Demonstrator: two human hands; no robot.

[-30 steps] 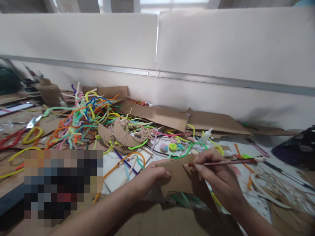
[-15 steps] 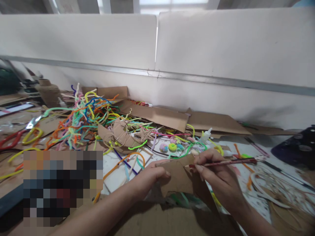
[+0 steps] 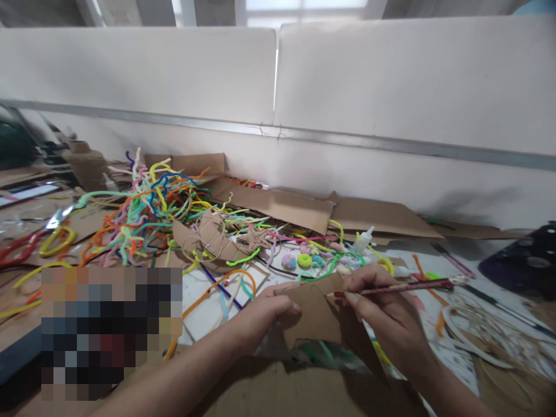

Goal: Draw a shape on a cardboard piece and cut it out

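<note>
My left hand [image 3: 260,315] pinches the left edge of a small brown cardboard piece [image 3: 313,313] and holds it up above the table. My right hand [image 3: 382,310] grips a red pencil [image 3: 403,286] that lies nearly level, its tip resting on the top of the cardboard piece near the middle. Green pipe cleaners [image 3: 324,350] show just under the piece. A larger cardboard sheet [image 3: 282,388] lies below my forearms.
A heap of coloured pipe cleaners [image 3: 147,208] covers the left of the table, with a cardboard crescent [image 3: 208,237], pom-poms [image 3: 304,259] and a small glue bottle [image 3: 364,238] behind my hands. Flat cardboard sheets [image 3: 278,202] lean by the white wall. A twine spool [image 3: 87,162] stands far left.
</note>
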